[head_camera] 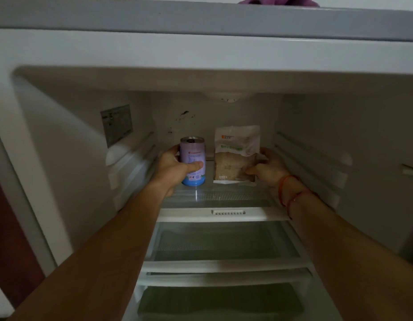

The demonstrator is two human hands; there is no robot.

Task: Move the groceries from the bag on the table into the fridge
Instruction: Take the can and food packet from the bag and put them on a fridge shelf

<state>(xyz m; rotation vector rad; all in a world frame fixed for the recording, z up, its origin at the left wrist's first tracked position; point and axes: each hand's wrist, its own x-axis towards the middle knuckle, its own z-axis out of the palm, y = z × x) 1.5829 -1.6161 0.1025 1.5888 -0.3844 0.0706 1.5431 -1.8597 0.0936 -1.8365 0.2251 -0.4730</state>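
On top fridge shelf [224, 196] | L hand [172, 169] fingers [174, 149] round can [192, 154] | R hand [270, 169] pinches pouch [235, 156], print illegible

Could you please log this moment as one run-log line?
left hand: grips can | right hand: holds pouch | both on upper fridge shelf

left grip [175, 167]: curled, grasping | right grip [268, 169]: curled, grasping | arms: outstretched

Glossy metal can [193, 161], crinkled plastic pouch [236, 152], clear glass shelf [220, 195], smooth matt white plastic fridge [201, 54] walls
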